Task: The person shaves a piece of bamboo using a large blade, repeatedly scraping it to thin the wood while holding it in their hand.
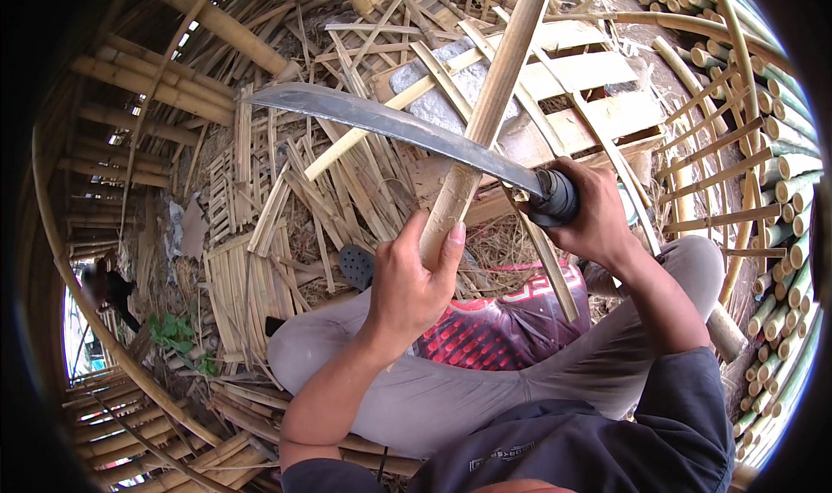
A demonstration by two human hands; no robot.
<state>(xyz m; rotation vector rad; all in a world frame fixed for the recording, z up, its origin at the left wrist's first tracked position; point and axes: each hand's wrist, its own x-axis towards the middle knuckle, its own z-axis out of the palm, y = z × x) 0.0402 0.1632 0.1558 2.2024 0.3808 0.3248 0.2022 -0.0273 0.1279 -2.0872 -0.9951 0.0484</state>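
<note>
My left hand [414, 278] grips the near end of a long split bamboo slat [496, 94] that rises away from me toward the top of the view. My right hand [594, 211] holds the black handle of a long curved steel blade [381, 120]. The blade stretches to the left and lies across the slat just above my left hand, its edge against the bamboo. Both hands are over my lap, above my grey trousers [451, 398] and a red and black patterned cloth [507, 324].
Split bamboo strips and scraps [286, 198] litter the ground ahead. A wooden pallet [581, 77] and a grey stone [451, 86] lie beyond the slat. Round bamboo poles [780, 190] are stacked at the right, more poles [139, 86] at the left. A dark sandal [356, 266] sits near my knee.
</note>
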